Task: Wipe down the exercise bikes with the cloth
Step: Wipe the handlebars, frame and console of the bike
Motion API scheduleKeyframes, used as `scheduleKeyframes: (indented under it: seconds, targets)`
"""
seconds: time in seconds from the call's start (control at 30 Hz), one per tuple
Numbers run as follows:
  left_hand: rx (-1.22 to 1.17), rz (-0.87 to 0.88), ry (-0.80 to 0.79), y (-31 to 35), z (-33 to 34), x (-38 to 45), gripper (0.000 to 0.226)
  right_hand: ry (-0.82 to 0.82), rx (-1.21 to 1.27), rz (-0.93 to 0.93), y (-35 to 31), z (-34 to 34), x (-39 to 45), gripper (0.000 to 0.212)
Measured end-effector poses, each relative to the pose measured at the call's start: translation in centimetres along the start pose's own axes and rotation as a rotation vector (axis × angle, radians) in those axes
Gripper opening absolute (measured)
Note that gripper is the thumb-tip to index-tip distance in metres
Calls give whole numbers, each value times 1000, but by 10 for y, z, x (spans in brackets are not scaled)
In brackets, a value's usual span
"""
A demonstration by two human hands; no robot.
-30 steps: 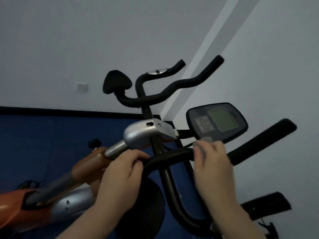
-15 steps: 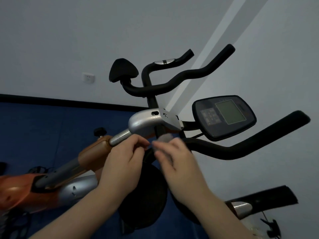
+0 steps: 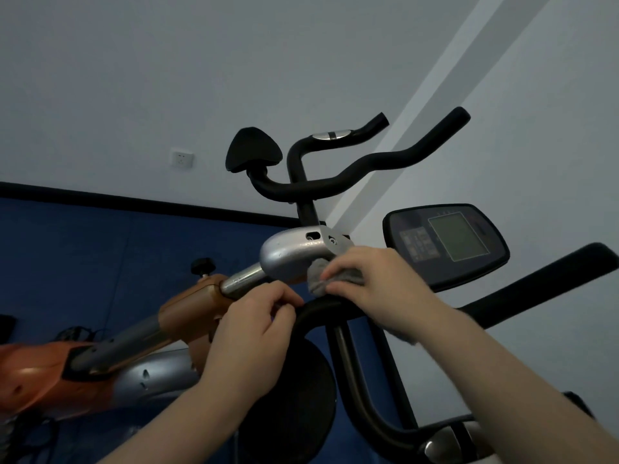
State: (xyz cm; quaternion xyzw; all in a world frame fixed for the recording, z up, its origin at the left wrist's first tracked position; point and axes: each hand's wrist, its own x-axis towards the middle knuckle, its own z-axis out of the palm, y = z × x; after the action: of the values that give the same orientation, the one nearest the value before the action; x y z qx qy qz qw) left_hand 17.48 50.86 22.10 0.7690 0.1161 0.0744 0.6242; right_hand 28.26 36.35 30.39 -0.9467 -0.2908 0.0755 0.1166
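Note:
An orange and silver exercise bike point(image 3: 187, 309) fills the lower half of the view. Its black handlebar point(image 3: 536, 286) runs from the middle out to the right. My right hand point(image 3: 378, 289) presses a grey cloth point(image 3: 316, 277) on the handlebar's bend, just under the silver stem cover point(image 3: 291, 252). My left hand point(image 3: 254, 333) grips the left end of the same bar, close beside the cloth. A dark console point(image 3: 445, 244) with a pale screen sits right of the stem.
A second bike's black handlebar point(image 3: 351, 175) and saddle-shaped pad point(image 3: 253, 152) stand behind. White walls meet in a corner at the right, with a socket point(image 3: 182, 159) on the left wall. Blue padding point(image 3: 67, 256) lines the lower wall. A black round flywheel cover point(image 3: 294, 406) is below.
My right hand slid with the cloth from the right of the handlebar to its middle bend by the stem. My left hand has kept its grip. The view has shifted a little.

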Motion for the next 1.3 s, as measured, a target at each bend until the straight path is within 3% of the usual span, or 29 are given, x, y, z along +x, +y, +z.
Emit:
scheduleKeyframes:
  seconds: [0.07, 0.17, 0.23, 0.33, 0.4, 0.53, 0.63, 0.73, 0.9, 1.07, 1.2, 1.3]
  targets:
    - [0, 6, 3, -1, -1, -1, 20, -39, -47, 26, 0, -5, 3, 19]
    - [-6, 16, 2, -1, -1, -1, 19, 80, -92, 37, -11, 7, 12, 17]
    - [-6, 26, 7, -2, -1, -1, 18, 13, 5, -31, -15, 15, 10, 16]
    - [8, 25, -8, -2, 0, 0, 20, -75, 48, 6, -4, 3, 12, 18]
    - [-6, 8, -25, -5, 0, 2, 19, 35, -54, 0, 4, -6, 20, 18]
    - [-68, 16, -9, -5, -1, 2, 14, 355, -3, -226, 1, -12, 38, 19]
    - [1, 86, -3, -4, 0, 2, 8, 193, -15, -243, -1, 4, 54, 25]
    - [28, 123, 0, -4, -1, 5, 18, 72, 85, -315, -15, 26, 68, 28]
    - [66, 138, -38, -7, -1, 7, 20, -272, -239, -651, -5, 25, 68, 26]
    - [40, 137, -64, -7, -2, 8, 9, -71, 3, -334, -7, 15, 77, 34]
    - [70, 186, -102, -8, -6, 9, 7, -203, -314, -561, -28, 49, 73, 32]
    - [37, 267, -128, -9, -16, 15, 8, -59, -72, -256, -8, 33, 50, 45]
